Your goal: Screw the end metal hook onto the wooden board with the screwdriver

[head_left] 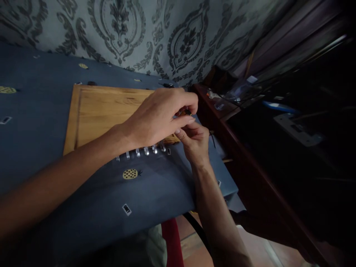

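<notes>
One small dark-and-amber piece (187, 112), likely light, stiff and best pinched by its edges, sits within the curled fingers of the left hand (161, 115) as, just below them, the right hand (197, 144) bunches fingers whose hold I cannot tell.

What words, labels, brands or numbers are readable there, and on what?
"CUTY", probably, slightly blurred: white tag print near the front edge of the blue tablecloth.
Other small tag prints on the cloth: too small or blurred to read.

Bare hands (157, 118), bare forearms (86, 163)
</notes>
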The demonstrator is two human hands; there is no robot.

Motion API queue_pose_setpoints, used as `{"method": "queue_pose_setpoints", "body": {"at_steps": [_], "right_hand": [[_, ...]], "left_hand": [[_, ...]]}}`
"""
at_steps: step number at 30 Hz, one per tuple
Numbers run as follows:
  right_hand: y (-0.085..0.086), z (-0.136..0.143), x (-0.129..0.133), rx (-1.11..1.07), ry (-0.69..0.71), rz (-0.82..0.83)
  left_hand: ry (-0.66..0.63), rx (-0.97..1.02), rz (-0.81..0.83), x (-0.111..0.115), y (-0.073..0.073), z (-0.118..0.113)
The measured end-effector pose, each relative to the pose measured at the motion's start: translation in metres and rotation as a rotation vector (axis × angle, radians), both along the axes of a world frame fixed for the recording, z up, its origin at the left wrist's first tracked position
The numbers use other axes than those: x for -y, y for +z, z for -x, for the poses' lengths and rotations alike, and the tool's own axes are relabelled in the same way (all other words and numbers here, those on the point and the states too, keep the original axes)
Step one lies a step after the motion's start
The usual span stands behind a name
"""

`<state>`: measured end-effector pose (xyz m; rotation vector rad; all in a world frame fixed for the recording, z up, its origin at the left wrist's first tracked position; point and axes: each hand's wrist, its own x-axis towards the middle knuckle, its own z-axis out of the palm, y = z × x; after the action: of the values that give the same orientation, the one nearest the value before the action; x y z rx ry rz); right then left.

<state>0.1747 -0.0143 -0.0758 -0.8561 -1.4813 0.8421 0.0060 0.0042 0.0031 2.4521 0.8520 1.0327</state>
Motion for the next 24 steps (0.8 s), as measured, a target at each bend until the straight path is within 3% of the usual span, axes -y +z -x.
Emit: {"method": "queue_pose_setpoints", "body": {"at_steps": [4, 8, 19, 24], "right_hand": [[-0.002, 0.002, 0.0, -0.023, -0.03, 0.008], [0.001, 0.001, 0.003, -0.004, 0.063, 0.037], [0.026, -0.007, -0.007, 0.199, 0.106, -0.035], [0.028, -0.006, -0.007, 0.192, 0.035, -0.016]], "left_hand": [[0.032, 0.036, 0.023, 0.002, -0.002, -0.003], [0.039, 0.026, 0.061, 0.004, 0.001, -0.002], [0.05, -0.013, 0.037, 0.004, 0.003, 0.002], [0.019, 0.05, 0.024, 0.003, 0.002, 0.002]]}}
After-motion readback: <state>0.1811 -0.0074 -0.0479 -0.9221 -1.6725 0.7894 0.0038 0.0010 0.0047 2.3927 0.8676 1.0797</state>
